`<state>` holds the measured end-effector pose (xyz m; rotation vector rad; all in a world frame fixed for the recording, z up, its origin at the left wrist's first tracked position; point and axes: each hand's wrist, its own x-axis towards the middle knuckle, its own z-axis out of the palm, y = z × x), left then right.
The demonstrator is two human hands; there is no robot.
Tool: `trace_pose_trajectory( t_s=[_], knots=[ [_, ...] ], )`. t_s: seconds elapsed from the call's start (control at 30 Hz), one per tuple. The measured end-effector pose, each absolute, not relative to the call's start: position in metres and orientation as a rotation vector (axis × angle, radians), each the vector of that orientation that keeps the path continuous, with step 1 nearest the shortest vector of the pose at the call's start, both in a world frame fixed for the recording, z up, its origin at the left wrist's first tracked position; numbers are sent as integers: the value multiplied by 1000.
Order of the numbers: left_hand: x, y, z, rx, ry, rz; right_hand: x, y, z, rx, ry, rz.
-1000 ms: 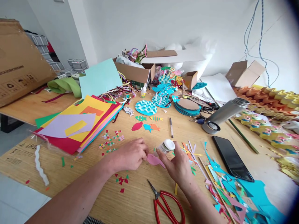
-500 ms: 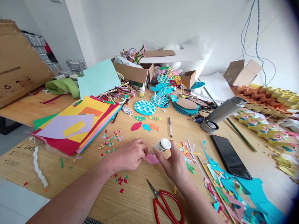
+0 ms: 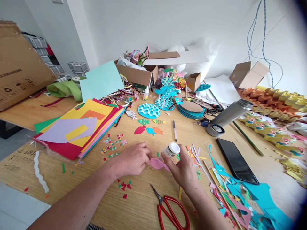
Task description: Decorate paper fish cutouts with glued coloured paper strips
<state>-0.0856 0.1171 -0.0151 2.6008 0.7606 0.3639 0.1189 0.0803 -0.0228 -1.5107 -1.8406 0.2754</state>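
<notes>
In the head view, my right hand (image 3: pixel 185 169) is wrapped round a small white bottle (image 3: pixel 170 149), tilted with its white base toward me and its tip hidden. A pink paper fish (image 3: pixel 157 163) lies flat on the table just left of it. My left hand (image 3: pixel 137 158) is closed, its fingertips pinching the left end of that fish. Nearer to me are red-handled scissors (image 3: pixel 165 203), slightly apart at the handles. Finished paper fish, such as a red one (image 3: pixel 140 129) and a blue one (image 3: pixel 150 131), lie beyond my hands.
Tiny paper confetti (image 3: pixel 112 147) is scattered left of my hands. Coloured paper sheets (image 3: pixel 69 127) are stacked further left. On the right are a black phone (image 3: pixel 236 161), a steel flask (image 3: pixel 231 115) and blue paper offcuts (image 3: pixel 261 198). A pen (image 3: pixel 175 130) lies ahead.
My right hand has moved a little to the right with the bottle, uncovering the tail of the pink fish. My left hand has stayed in place.
</notes>
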Motion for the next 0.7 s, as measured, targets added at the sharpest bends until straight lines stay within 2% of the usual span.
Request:
trace_pose_trajectory(
  t_s=[0.7],
  knots=[
    [-86, 117, -14, 2580, 775, 365, 125, 80, -15, -1456, -1930, 296]
  ],
)
